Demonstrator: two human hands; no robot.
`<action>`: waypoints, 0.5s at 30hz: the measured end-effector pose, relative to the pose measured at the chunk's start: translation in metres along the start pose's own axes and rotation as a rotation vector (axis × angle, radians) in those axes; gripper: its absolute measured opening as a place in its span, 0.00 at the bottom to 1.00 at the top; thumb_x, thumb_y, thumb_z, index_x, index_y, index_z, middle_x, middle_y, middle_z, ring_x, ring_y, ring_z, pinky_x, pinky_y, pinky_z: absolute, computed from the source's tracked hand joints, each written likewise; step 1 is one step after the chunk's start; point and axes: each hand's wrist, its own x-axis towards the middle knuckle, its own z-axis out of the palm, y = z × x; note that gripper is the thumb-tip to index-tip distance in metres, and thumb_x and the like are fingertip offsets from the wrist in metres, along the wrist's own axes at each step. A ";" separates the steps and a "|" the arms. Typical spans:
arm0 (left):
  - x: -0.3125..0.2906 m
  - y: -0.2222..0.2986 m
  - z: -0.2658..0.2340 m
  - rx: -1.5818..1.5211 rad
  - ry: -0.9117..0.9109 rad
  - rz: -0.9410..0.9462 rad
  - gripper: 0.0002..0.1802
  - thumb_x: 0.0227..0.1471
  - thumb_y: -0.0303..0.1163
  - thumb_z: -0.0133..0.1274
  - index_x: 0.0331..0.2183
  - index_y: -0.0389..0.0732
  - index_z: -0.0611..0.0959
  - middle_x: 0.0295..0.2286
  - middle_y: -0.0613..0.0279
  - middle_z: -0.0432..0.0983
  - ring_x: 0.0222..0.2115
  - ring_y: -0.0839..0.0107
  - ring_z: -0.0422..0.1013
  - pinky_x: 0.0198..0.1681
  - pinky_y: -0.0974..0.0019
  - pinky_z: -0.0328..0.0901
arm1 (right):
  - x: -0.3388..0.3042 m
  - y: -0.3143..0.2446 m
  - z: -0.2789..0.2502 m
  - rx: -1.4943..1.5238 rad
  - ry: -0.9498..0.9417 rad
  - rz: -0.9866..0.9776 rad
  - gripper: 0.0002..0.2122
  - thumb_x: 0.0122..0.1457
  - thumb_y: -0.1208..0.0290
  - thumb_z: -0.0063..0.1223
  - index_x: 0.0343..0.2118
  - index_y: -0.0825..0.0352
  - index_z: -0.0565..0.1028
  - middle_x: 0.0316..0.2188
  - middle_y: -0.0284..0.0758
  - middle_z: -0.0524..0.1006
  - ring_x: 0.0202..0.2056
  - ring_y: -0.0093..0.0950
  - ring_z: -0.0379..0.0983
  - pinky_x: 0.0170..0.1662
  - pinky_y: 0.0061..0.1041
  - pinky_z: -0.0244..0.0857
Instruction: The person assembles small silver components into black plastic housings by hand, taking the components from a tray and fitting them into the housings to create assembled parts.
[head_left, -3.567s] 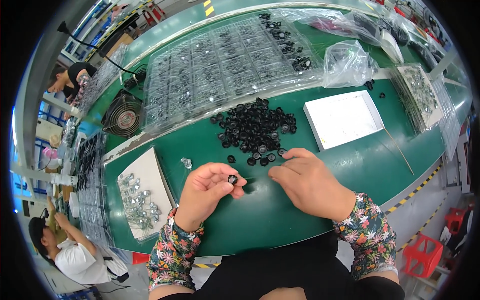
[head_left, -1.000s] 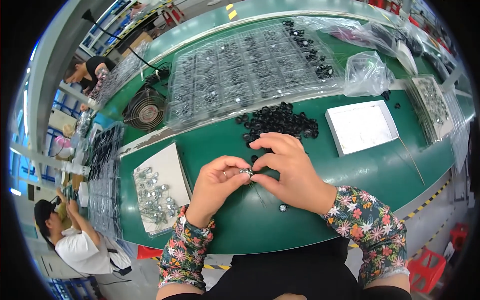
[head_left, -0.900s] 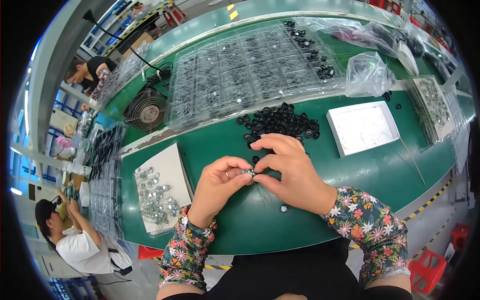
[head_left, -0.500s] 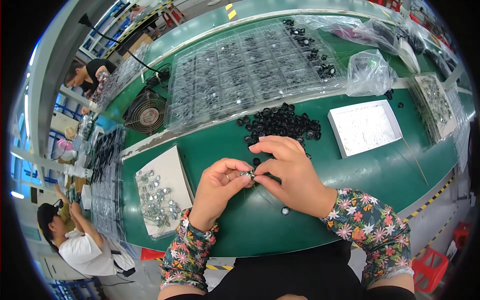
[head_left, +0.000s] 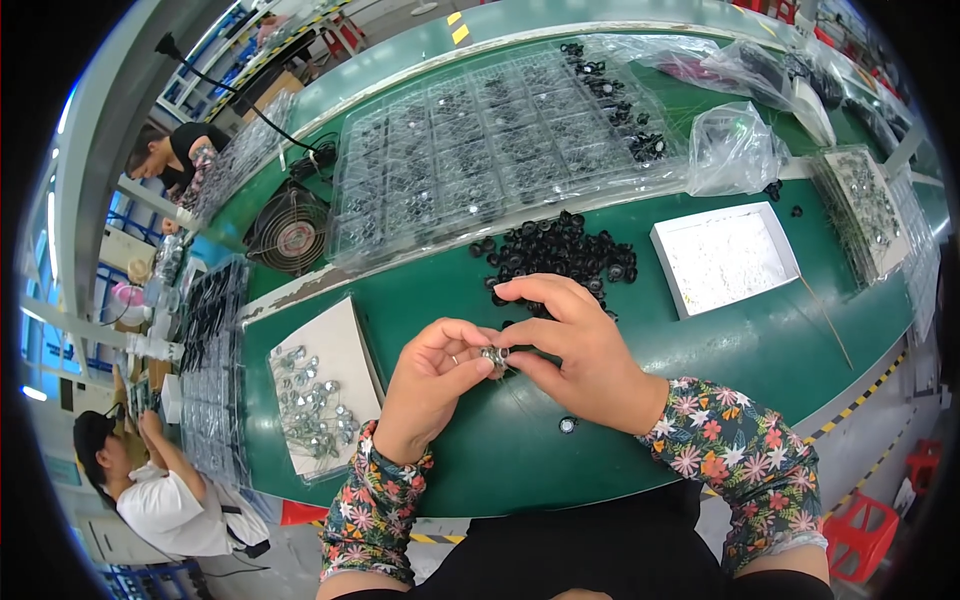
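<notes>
Sm. silvery pc. [head_left: 494, 355] in L grip [head_left: 424, 384]

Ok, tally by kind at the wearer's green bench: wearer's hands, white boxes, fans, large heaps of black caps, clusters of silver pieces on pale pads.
Left hand and right hand: 2
White box: 1
Fan: 1
Large heap of black caps: 1
Left silver cluster and right silver cluster: 2
Total: 7

Left hand [head_left: 430, 385]: over the worktable [head_left: 480, 470] before you, a small part [head_left: 494, 355] between its fingertips and your right hand's [head_left: 580, 350].
Cap pile [head_left: 550, 245]: behind your right hand.
Loose part [head_left: 568, 425]: on the worktable, nearer you.
Card [head_left: 335, 335]: at your left.
Box [head_left: 735, 296]: at your right, stick [head_left: 828, 325] by its corner.
Compartment tray [head_left: 440, 226]: behind the cap pile, between fan [head_left: 295, 238] and plastic bag [head_left: 735, 150].
</notes>
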 end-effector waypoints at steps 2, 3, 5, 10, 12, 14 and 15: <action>0.000 -0.002 -0.003 0.016 -0.039 0.002 0.09 0.51 0.17 0.51 0.36 0.37 0.74 0.40 0.57 0.73 0.38 0.74 0.71 0.45 0.68 0.68 | 0.000 0.000 0.000 -0.001 0.002 0.002 0.10 0.43 0.79 0.62 0.31 0.63 0.77 0.48 0.36 0.71 0.50 0.38 0.67 0.52 0.34 0.61; 0.000 -0.002 -0.003 0.015 -0.037 0.004 0.09 0.51 0.17 0.51 0.36 0.37 0.74 0.40 0.57 0.73 0.38 0.74 0.71 0.45 0.68 0.68 | 0.000 0.000 0.000 0.007 0.001 -0.003 0.10 0.43 0.80 0.62 0.29 0.64 0.75 0.48 0.36 0.71 0.50 0.38 0.67 0.51 0.35 0.61; 0.001 -0.002 -0.003 -0.017 -0.079 0.008 0.10 0.51 0.16 0.52 0.36 0.37 0.74 0.39 0.57 0.73 0.37 0.74 0.71 0.43 0.69 0.68 | 0.000 0.000 0.001 0.013 -0.004 -0.007 0.10 0.42 0.80 0.62 0.28 0.64 0.74 0.48 0.37 0.71 0.50 0.38 0.67 0.51 0.35 0.62; 0.001 -0.005 -0.008 0.005 -0.071 0.027 0.09 0.50 0.16 0.52 0.36 0.37 0.75 0.38 0.59 0.73 0.37 0.75 0.71 0.42 0.70 0.67 | 0.002 0.000 0.000 0.009 0.035 -0.033 0.09 0.43 0.81 0.60 0.25 0.65 0.70 0.44 0.37 0.72 0.47 0.40 0.69 0.48 0.37 0.63; 0.001 -0.005 -0.009 0.024 -0.076 0.048 0.09 0.50 0.16 0.52 0.36 0.36 0.75 0.37 0.59 0.73 0.36 0.75 0.71 0.41 0.71 0.67 | 0.002 0.001 0.000 0.010 0.026 -0.039 0.09 0.43 0.81 0.59 0.25 0.65 0.71 0.43 0.37 0.72 0.46 0.40 0.69 0.47 0.36 0.65; 0.001 -0.005 -0.010 0.094 -0.070 0.047 0.10 0.50 0.16 0.53 0.36 0.36 0.75 0.38 0.61 0.73 0.37 0.78 0.70 0.41 0.73 0.67 | 0.001 0.002 0.001 0.011 0.018 -0.043 0.08 0.43 0.82 0.58 0.25 0.66 0.71 0.42 0.38 0.72 0.45 0.40 0.70 0.46 0.35 0.66; 0.000 -0.004 -0.007 0.092 -0.068 0.049 0.10 0.50 0.16 0.53 0.36 0.36 0.75 0.38 0.61 0.73 0.37 0.78 0.70 0.41 0.73 0.67 | -0.001 0.002 0.002 0.017 0.002 -0.023 0.09 0.42 0.82 0.59 0.26 0.65 0.71 0.42 0.36 0.73 0.45 0.38 0.70 0.46 0.34 0.65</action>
